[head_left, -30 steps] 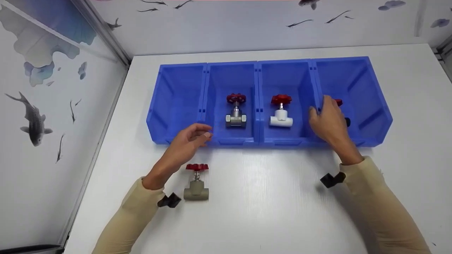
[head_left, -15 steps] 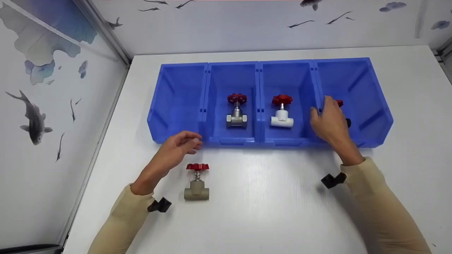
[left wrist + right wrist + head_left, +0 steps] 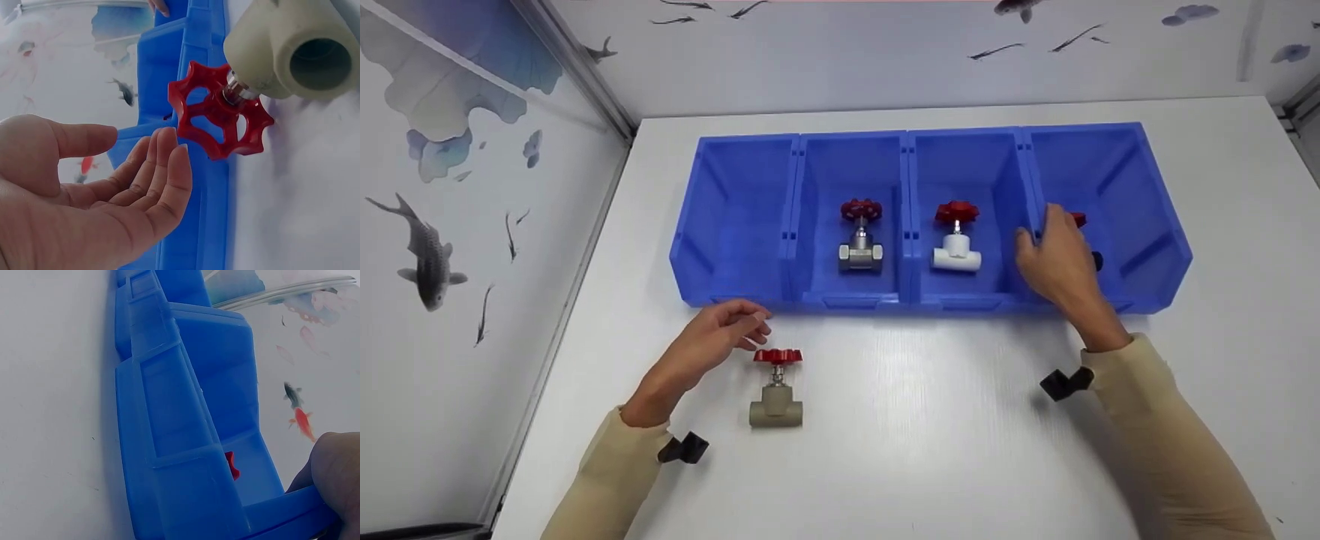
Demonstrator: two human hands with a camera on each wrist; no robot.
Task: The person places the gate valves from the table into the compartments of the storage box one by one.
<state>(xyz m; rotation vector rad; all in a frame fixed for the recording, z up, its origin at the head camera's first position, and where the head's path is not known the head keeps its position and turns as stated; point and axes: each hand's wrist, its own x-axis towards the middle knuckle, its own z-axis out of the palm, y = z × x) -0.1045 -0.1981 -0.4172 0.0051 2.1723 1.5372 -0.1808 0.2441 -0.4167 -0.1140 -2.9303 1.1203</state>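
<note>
My left hand [image 3: 720,334] hovers just in front of the blue bins, fingers loosely bent and holding nothing. Close to its fingertips is the red handwheel [image 3: 216,112] of a grey-beige plastic gate valve [image 3: 776,409] lying on the table. In the head view my right hand [image 3: 1057,259] grips the dividing wall of the rightmost blue bin [image 3: 1140,217], thumb on one side and fingers on the other. Behind that hand, a valve with a red handle [image 3: 1078,219] and a black end [image 3: 1098,261] is mostly hidden inside the bin.
Several blue bins stand joined in a row. A metal valve [image 3: 861,251] with a dark red wheel lies in the second bin [image 3: 851,161], a white valve [image 3: 957,251] in the third [image 3: 966,161]. Printed panels [image 3: 825,67] rise behind and left of the white table [image 3: 915,450].
My left hand has drawn back from the bins' front edge, down and to the left, toward the grey-beige valve. The right hand stays at the same wall.
</note>
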